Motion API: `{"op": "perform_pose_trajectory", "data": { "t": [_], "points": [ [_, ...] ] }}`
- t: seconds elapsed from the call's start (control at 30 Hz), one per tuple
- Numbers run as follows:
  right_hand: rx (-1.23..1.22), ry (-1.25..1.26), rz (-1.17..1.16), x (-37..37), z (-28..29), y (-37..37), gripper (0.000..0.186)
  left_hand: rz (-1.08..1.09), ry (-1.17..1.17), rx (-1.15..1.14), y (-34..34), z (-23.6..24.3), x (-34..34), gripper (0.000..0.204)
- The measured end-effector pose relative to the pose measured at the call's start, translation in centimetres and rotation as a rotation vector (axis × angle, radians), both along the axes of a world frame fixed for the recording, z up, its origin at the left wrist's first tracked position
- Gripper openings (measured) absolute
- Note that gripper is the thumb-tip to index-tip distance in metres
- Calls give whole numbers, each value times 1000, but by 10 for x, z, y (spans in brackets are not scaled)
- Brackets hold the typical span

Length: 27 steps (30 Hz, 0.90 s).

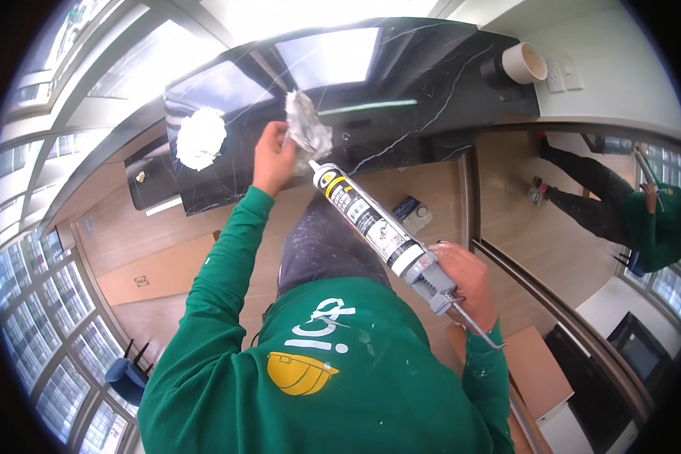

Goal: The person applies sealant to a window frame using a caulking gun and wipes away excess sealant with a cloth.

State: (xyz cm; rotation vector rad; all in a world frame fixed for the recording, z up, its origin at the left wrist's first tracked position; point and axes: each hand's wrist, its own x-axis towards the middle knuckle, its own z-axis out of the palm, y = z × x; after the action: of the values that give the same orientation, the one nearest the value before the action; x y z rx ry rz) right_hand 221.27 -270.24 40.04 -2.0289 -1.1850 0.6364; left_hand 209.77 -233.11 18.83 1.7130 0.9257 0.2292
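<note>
My right hand [467, 276] is wrapped round the grey handle end of a caulking gun [433, 283], whose bent metal rod sticks out behind. Loaded in it is a sealant cartridge [367, 221], white with a black and yellow label. It slants up and to the left, and its nozzle [314, 164] meets a crumpled whitish tissue [309, 125]. That tissue is pinched in the fingers of my left hand [274, 160], over the near edge of a black marble-patterned countertop [401, 125]. How far the tissue covers the nozzle tip, I cannot tell.
A wad of white paper [201, 138] lies on the counter's left part. At its right end is a cream cylindrical cup [523, 63]. A small box-like item [414, 214] rests below the counter. Cardboard [159, 270] lies on the floor; a mirrored panel [583, 204] stands at right.
</note>
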Motion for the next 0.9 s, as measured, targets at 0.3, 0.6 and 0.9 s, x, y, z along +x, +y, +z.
{"op": "perform_pose_trajectory", "data": {
  "t": [0.3,0.6,0.9],
  "points": [
    [175,878,-516,93,-40,75,38,320,-265,-735,138,-61,-9,54],
    [10,526,-561,203,-64,162,27,-253,262,202,254,-24,27,44],
    [-224,-31,-9,320,-69,276,33,533,417,946,353,-148,105,46]
  ]
}}
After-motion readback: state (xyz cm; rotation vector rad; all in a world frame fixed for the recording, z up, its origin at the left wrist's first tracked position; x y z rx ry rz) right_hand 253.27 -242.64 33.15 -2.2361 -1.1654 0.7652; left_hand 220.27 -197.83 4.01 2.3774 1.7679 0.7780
